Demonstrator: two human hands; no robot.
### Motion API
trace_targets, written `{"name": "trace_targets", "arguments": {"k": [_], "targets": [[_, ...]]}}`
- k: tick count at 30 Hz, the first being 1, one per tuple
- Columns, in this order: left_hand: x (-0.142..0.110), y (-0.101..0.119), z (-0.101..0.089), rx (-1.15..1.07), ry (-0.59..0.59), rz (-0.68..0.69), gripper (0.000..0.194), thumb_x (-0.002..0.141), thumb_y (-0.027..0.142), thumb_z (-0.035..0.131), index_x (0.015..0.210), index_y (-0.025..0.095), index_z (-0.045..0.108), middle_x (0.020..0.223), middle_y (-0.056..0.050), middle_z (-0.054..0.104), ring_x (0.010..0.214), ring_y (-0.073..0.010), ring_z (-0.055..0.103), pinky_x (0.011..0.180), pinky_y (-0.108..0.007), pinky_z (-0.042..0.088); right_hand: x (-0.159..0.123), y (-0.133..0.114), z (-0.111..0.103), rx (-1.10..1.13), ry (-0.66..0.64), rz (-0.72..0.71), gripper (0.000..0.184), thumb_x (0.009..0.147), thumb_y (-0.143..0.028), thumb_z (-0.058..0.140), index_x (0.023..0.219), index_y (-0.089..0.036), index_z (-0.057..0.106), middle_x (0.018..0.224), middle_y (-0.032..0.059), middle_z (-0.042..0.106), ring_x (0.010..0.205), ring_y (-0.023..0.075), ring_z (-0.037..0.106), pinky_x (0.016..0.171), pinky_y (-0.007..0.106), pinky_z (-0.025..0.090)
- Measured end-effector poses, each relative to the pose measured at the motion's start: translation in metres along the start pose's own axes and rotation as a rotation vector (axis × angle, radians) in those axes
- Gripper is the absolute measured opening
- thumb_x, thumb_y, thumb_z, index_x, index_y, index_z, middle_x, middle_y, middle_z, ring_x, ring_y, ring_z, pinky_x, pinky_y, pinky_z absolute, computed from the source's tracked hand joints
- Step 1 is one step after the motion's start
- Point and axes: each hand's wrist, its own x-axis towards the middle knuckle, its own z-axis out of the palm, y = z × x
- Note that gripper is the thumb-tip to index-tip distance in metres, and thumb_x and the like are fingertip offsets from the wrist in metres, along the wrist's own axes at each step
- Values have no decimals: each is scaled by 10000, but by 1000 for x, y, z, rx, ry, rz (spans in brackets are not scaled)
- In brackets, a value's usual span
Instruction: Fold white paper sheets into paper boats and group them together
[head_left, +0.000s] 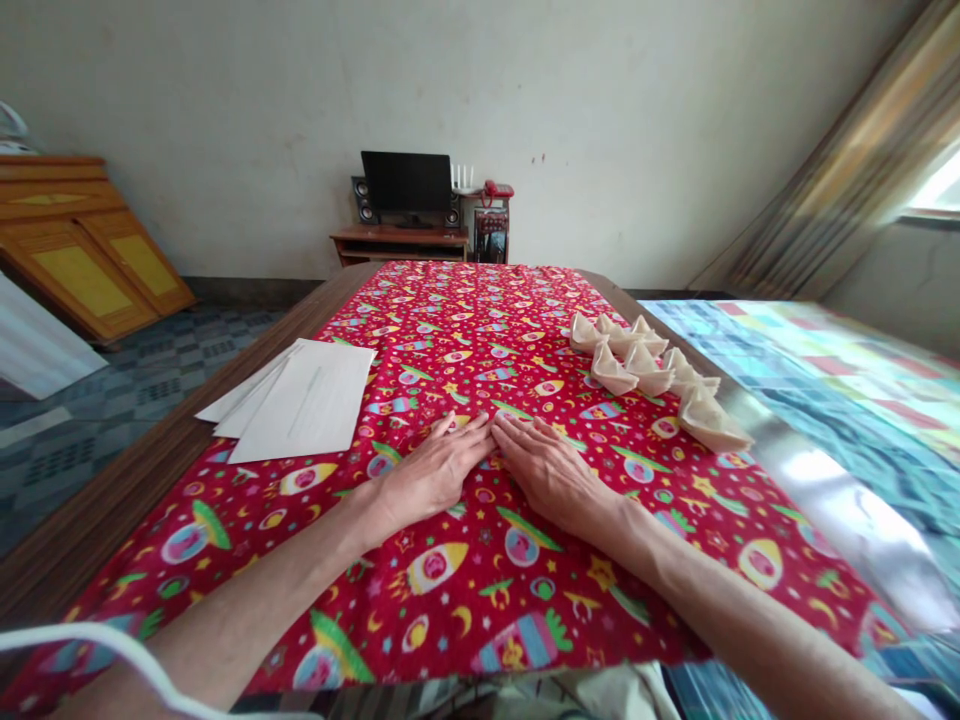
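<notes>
Both my hands lie flat on a red patterned cloth (465,620) that covers the table. My left hand (442,465) is palm down with its fingers stretched to the right. My right hand (544,465) mirrors it, and their fingertips meet near the middle. Neither hand visibly holds anything. To the left lies a fanned stack of white paper sheets (307,405), with faint print on the top one. At the right stand several folded paper boats (709,415), cream in colour, clustered near the cloth's edge.
A white cable (112,640) crosses the lower left corner. The brown table edge (150,490) shows beside the cloth. A bed with a checked cover (847,390) lies to the right. Beyond the table stand a monitor (406,183) and speakers; a wooden cabinet (86,250) is at left.
</notes>
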Motion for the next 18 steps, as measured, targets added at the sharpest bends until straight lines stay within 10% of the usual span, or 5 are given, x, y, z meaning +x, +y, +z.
{"name": "trace_targets", "arguments": {"k": [18], "targets": [[-26,-7,-10,158,80,-67,567,793,25,363,1323,196,469,1419,-39,436,1338,-150,350,1136,-371,174,-19,10,-9,12,-12,83,343,961,-242,382,1255,-156,535,1318,111,532,1247,219,470,1058,453,347]]}}
